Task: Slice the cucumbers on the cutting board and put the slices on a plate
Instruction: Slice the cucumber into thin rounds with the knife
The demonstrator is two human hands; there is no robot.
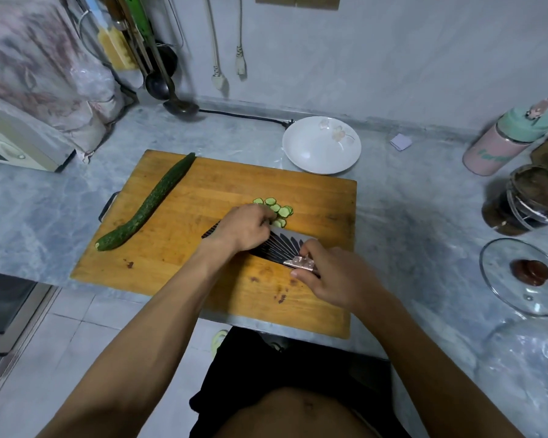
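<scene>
A wooden cutting board [203, 279] lies on the grey counter. One whole dark green cucumber [152, 200] rests along its left side. Several pale green slices [277, 206] sit in a cluster near the board's middle right. My right hand [332, 276] grips the handle of a cleaver [282, 246] with a black patterned blade lying nearly flat on the board. My left hand [244, 227] rests over the blade's far end, fingers curled down on the slices at the blade's edge. A white plate [310, 153] with a flower print stands beyond the board's far right corner, holding nothing.
A pink and green bottle [506, 140], a dark jar [529, 200] and a glass lid [525, 276] stand at the right. Ladles [171, 93] and hanging plugs [219, 80] are along the back wall. A covered appliance [19, 143] sits at the left.
</scene>
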